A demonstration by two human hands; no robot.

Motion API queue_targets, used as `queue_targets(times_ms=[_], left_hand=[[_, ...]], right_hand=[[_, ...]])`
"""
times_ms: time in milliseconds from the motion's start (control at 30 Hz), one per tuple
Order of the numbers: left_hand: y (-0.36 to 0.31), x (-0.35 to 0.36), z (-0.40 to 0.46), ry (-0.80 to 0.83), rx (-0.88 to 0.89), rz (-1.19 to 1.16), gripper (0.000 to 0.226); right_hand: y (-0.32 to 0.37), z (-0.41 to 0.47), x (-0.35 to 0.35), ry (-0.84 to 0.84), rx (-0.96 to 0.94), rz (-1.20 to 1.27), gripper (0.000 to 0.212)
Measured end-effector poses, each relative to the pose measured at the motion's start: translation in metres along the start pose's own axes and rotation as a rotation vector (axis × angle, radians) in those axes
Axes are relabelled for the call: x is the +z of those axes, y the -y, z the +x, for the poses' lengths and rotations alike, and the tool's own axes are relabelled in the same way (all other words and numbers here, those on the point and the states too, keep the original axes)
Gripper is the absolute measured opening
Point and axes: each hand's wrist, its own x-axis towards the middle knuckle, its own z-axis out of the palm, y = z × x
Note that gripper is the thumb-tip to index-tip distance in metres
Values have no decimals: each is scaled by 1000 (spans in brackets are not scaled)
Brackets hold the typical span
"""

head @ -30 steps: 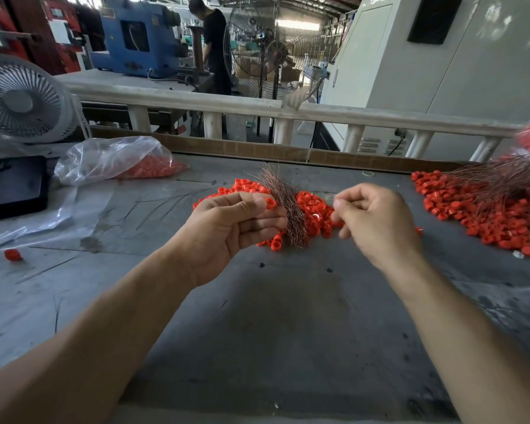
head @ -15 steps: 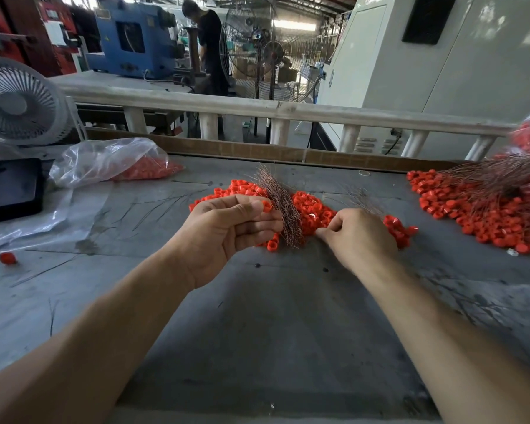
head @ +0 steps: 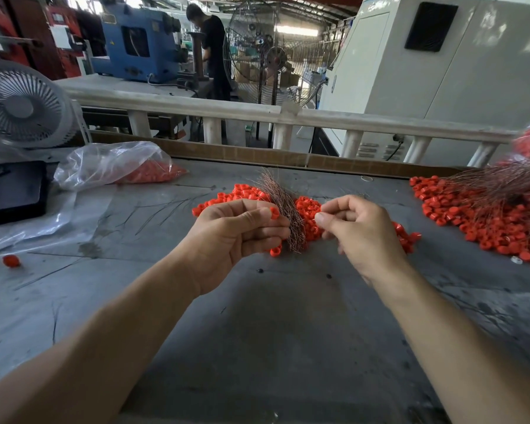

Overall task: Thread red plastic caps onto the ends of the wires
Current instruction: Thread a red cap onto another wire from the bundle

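Left hand (head: pixel 236 237) grips the wire bundle (head: pixel 283 209) and a red cap (head: pixel 274 212); right hand (head: pixel 358 231) pinches something unclear; loose strands could splay, missing the cap

Both forearms are bare from the lower frame edge to the wrist; no sleeves, gloves, watch or wristband are visible. The left hand (head: pixel 236 237) and right hand (head: pixel 361 234) carry no rings. Fingernails are short and unpainted.
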Motion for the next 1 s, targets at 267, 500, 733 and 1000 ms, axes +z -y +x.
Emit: queue_targets(times_ms=[267, 500, 733, 1000], left_hand=[[3, 5, 0, 7, 11, 22, 27], [2, 5, 0, -1, 20, 37, 23], [5, 6, -1, 4, 33, 54, 27], [6, 7, 0, 12, 100, 115, 30]], right_hand=[[24, -16, 13, 122, -162, 201, 21], [24, -21, 13, 181, -236, 77, 23], [26, -23, 10, 163, -305, -24, 11], [30, -28, 15, 49, -391, -44, 8]])
